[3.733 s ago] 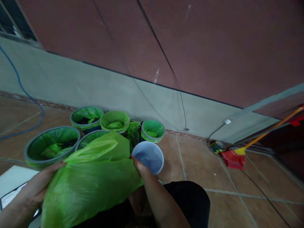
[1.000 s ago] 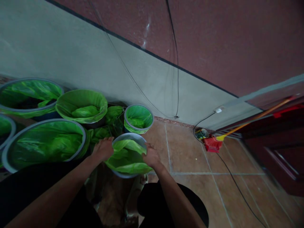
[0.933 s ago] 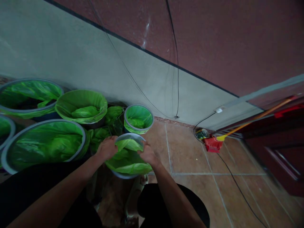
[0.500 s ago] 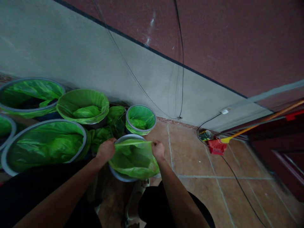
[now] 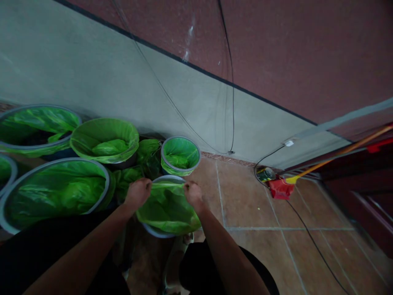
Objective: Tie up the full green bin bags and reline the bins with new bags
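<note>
**Green bag taut along its far edge**

It lies over the bucket, spreading toward me from between my left hand and right hand, neither nearer, its mouth widest side to side. Both pinch that edge near the bucket's far rim, fingers closed on the plastic.

Tiled floor, painted wall, panelled door and broom suggest a home.

Seven o'clock: bucket mostly hidden under green bag. Nine o'clock: lined bin cut by frame edge. Three o'clock: broom handle likewise cropped.
</note>
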### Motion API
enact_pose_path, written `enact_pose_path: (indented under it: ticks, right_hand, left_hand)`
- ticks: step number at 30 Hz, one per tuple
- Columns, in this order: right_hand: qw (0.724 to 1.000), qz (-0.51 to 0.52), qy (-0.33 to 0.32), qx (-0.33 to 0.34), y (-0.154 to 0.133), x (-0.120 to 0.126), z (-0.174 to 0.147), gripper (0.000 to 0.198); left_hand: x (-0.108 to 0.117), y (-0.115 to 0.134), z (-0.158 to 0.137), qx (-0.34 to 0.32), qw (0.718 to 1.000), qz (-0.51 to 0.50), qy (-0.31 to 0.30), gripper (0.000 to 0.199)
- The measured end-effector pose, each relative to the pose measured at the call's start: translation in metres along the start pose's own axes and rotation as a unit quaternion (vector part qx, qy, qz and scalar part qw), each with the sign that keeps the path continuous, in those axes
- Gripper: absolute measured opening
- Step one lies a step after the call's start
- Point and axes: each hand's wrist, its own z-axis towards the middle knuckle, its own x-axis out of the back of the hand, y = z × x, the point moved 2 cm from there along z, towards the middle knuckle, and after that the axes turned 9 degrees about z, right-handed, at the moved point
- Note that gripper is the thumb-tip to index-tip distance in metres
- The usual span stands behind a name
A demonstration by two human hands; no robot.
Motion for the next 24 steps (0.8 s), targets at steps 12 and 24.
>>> enact_pose_path:
  ticks: [12,24]
  right_hand:
    - [0.994,0.092,-0.003,-0.065,0.014,-0.011,0.052,0.016]
    - [0.983,0.164,-0.027,-0.076,0.042,-0.036,0.097,0.015]
  left_hand:
    - [-0.008,-0.009,0.038,0.102,0.991,-0.071,-0.042,0.038]
    - [-0.066,-0.040,0.073,0.033,0.996,-0.016,-0.084,0.027]
